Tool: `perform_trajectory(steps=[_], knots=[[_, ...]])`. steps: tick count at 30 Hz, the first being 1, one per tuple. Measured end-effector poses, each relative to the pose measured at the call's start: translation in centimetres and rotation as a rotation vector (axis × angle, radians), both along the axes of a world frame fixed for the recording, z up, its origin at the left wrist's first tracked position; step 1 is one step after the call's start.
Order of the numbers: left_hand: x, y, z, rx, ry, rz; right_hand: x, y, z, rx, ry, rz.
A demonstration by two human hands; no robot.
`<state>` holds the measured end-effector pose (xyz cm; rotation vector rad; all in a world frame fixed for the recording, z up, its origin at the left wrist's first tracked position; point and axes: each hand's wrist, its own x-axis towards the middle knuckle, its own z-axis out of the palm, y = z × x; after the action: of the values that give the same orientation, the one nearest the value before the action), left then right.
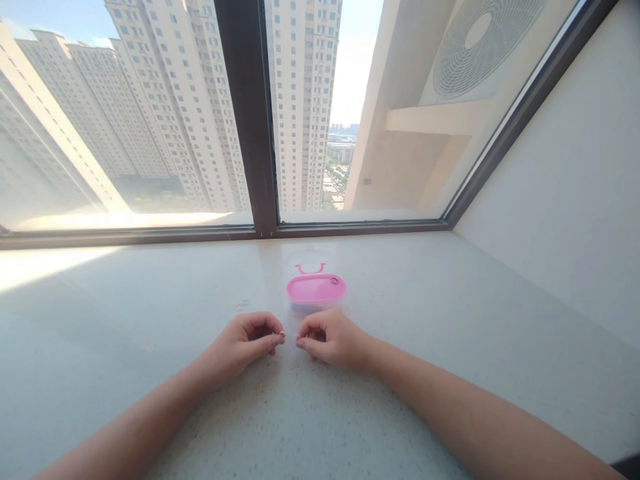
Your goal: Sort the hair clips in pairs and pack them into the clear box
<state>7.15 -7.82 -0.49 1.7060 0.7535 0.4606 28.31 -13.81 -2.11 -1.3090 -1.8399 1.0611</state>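
My left hand and my right hand rest close together on a pale speckled windowsill, both curled into pinches with fingertips almost meeting. Something tiny seems held between them, too small to name. Just beyond my right hand stands a small clear container with a pink lid and a pink handle; a little ring lies on the lid. A small clear loop lies on the sill beyond my left hand.
A large window with a dark frame runs along the sill's far edge, with tower blocks outside. A white wall closes the right side. Sunlight falls on the sill's far left.
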Motion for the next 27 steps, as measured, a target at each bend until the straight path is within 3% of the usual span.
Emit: perform_trajectory(steps=[27], knots=[[-0.14, 0.25, -0.71, -0.022, -0.015, 0.002, 0.02, 0.23, -0.38, -0.003, 0.028, 0.004]])
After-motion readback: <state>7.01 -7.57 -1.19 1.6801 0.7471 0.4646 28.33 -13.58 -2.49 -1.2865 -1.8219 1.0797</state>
